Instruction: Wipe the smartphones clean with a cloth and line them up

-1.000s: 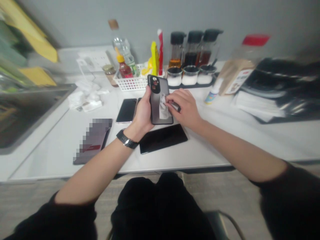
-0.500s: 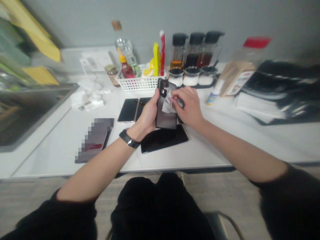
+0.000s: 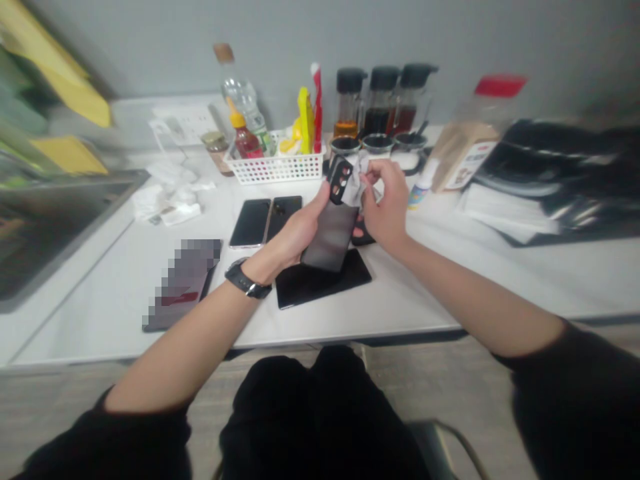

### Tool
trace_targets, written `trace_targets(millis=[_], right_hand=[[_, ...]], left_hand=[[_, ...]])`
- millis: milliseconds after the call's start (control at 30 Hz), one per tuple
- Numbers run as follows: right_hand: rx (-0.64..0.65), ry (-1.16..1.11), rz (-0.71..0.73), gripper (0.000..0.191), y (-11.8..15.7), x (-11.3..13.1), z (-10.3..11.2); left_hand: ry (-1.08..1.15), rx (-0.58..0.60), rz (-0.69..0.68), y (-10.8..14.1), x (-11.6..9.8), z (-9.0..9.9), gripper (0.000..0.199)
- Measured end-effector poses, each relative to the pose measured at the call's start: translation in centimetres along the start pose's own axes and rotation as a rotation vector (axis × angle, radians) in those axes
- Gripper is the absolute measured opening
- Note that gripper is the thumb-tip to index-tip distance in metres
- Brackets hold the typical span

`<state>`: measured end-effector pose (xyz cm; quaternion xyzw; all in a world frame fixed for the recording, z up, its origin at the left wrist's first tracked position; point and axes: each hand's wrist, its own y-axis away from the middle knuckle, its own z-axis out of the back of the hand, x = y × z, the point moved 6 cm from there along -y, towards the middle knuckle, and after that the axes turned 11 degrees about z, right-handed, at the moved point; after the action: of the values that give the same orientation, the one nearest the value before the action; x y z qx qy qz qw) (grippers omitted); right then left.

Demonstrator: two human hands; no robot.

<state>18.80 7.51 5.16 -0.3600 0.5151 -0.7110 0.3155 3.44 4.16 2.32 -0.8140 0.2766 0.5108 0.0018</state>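
My left hand point(image 3: 300, 233) is closed around a dark phone case point(image 3: 330, 237), held tilted above the counter. Pinkish patches show through the camera holes at its top. With fingers pinched, my right hand point(image 3: 387, 200) presses a crumpled pale grey cloth point(image 3: 354, 190) against the case's upper right edge. Under the case lies a black glossy slab point(image 3: 325, 283), like a phone or small tablet. A phone with a dark screen point(image 3: 250, 223) rests behind my left wrist, beside another dark phone point(image 3: 284, 212). Below my right hand is a black piece with pinkish holes point(image 3: 364, 232), partly covered.
At left, a blurred-out dark flat object point(image 3: 185, 287) lies near the sink point(image 3: 65, 233). Crumpled tissues point(image 3: 170, 193) sit behind it. A white basket point(image 3: 280, 170), sauce dispensers point(image 3: 375, 100), a small spray bottle point(image 3: 423, 187) and a red-capped jar point(image 3: 465, 147) line the back.
The phone case has tilted, its top swinging right. My right hand has slid the cloth from the middle of its back up to the top right edge. The view has shifted slightly.
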Motion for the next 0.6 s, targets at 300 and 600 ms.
trace_targets(millis=[300, 600], right_hand=[[-0.037, -0.372, -0.103, 0.036, 0.1, -1.2, -0.7], [-0.004, -0.558, -0.287, 0.033, -0.4, -0.2, -0.7]], left_hand=[[-0.135, 0.087, 0.143, 1.2, 0.4, -0.9, 0.046], [0.032, -0.014, 0.052, 1.5, -1.2, -0.3, 0.03]])
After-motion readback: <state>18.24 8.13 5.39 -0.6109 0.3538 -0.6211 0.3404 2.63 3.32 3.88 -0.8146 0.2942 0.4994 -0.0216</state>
